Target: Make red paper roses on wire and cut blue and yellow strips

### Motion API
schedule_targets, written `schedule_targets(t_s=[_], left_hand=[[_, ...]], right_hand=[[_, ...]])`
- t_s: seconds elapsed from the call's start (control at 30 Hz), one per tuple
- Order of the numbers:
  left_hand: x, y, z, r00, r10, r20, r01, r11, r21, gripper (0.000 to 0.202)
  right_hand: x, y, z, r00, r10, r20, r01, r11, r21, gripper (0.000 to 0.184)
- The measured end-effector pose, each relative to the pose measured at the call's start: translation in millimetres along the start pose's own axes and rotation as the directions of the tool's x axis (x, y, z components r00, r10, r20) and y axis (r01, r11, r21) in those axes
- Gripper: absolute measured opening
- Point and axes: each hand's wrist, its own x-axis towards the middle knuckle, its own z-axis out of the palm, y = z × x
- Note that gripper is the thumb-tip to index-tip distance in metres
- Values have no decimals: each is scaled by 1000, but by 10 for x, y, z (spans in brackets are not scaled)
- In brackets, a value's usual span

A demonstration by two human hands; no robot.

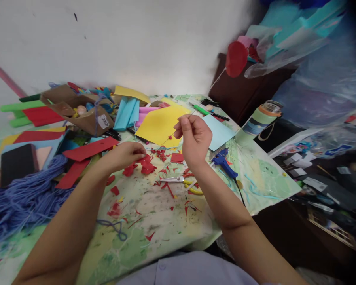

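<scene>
Red foam scraps (146, 166) pile up mid-counter (261, 178), and the left hand (126, 156) is right on them, fingers (141, 149) curled down against the heap. Is that grip clenched on a piece? Can't tell from here, the fingers hide it! Over to the right hand (194, 136), raised above the counter, thumb and forefinger pinching a thin strand (173, 134) that runs down across a yellow paper sheet (157, 126). That's a firm little grasp!

Writing check: a white tag (103, 121) on the brown cardboard box (77, 111) seems to read 2020, tilted and small. No other label is clear enough to call.

Around the action, scissors (171, 179) with yellow handles (192, 190) lie open-bladed among the scraps, just below the right wrist. A blue glue gun (224, 161) sits beside that wrist, a light blue sheet (218, 132) behind it, and a green marker (200, 109) near the back edge. Red foam strips (90, 148) lie left of the left hand, with a big tangle of blue yarn (23, 202) spilling past them. A green-sleeved water bottle (262, 118) stands at the right edge. Blocking the view? Only the person's own forearms, crossing the front of the counter.
</scene>
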Motion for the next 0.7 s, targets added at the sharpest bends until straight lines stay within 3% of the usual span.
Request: schedule_targets(t_s=[0.33, 0.7], left_hand=[[-68, 139, -33, 998, 48, 28, -44, 991, -130, 36], [-96, 133, -75, 1000, 15, -5, -15, 999, -31, 36]], right_hand=[[-19, -37, 0, 998, 65, 17, -66, 998, 0, 25], [-7, -36, -15, 998, 57, 19, -56, 997, -48, 26]])
